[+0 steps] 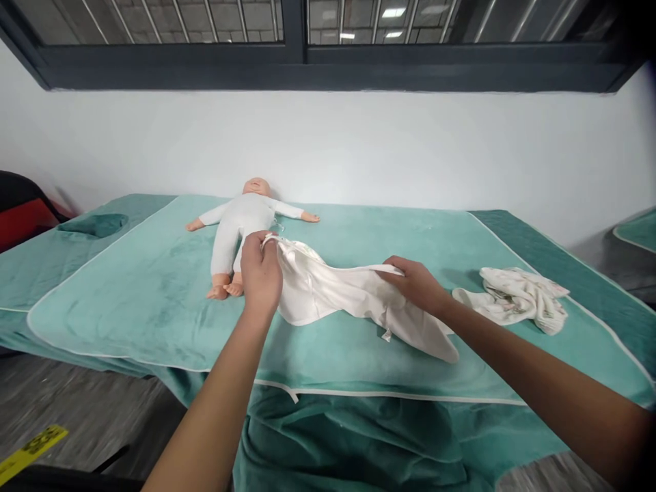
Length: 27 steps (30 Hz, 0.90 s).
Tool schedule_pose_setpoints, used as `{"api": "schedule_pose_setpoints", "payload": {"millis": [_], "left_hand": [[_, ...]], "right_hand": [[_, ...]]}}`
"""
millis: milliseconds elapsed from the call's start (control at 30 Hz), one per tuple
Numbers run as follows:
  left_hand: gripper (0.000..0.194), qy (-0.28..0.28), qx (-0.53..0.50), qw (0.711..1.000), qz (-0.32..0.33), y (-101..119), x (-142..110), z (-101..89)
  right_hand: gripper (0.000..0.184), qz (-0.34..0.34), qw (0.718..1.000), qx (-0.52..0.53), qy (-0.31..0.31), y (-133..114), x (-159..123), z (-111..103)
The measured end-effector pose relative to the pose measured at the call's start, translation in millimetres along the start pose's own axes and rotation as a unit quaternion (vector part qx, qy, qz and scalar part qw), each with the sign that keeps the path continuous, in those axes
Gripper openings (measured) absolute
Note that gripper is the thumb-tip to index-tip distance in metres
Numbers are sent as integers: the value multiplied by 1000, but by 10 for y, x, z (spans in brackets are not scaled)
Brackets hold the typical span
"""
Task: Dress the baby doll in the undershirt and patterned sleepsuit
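Note:
Between my two hands hangs a white cloth garment with a small tag near its lower edge; it looks like a baby garment, but its exact kind is unclear. My left hand pinches one end of it, close to the doll's legs. My right hand grips its upper edge farther right, and the loose end droops below that hand. A baby doll in a white bodysuit lies on its back with arms spread, its head toward the wall.
A crumpled patterned white cloth rests at the right on the green bed cover. The bed stands against a white wall under a dark window frame. A red and black chair is at the left.

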State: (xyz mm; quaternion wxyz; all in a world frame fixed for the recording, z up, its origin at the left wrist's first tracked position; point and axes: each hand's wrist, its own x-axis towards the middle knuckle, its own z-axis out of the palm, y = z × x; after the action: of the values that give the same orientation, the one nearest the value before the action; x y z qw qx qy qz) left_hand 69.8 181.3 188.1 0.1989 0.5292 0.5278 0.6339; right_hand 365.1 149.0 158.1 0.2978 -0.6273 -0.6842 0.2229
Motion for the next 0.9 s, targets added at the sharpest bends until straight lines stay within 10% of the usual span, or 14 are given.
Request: {"api": "schedule_pose_setpoints", "payload": {"millis": [233, 367, 567, 900], "left_hand": [[49, -251, -130, 959, 31, 37, -272, 167], [53, -310, -233, 921, -38, 19, -306, 449], [33, -460, -133, 877, 36, -11, -197, 704], [16, -224, 134, 956, 135, 82, -4, 325]], "right_hand": [[20, -116, 987, 16, 111, -469, -49, -202], [16, -145, 983, -10, 113, -691, -148, -390], [13, -146, 983, 4, 115, -679, -257, -581], [21, -39, 964, -180, 193, -281, -219, -805]]}}
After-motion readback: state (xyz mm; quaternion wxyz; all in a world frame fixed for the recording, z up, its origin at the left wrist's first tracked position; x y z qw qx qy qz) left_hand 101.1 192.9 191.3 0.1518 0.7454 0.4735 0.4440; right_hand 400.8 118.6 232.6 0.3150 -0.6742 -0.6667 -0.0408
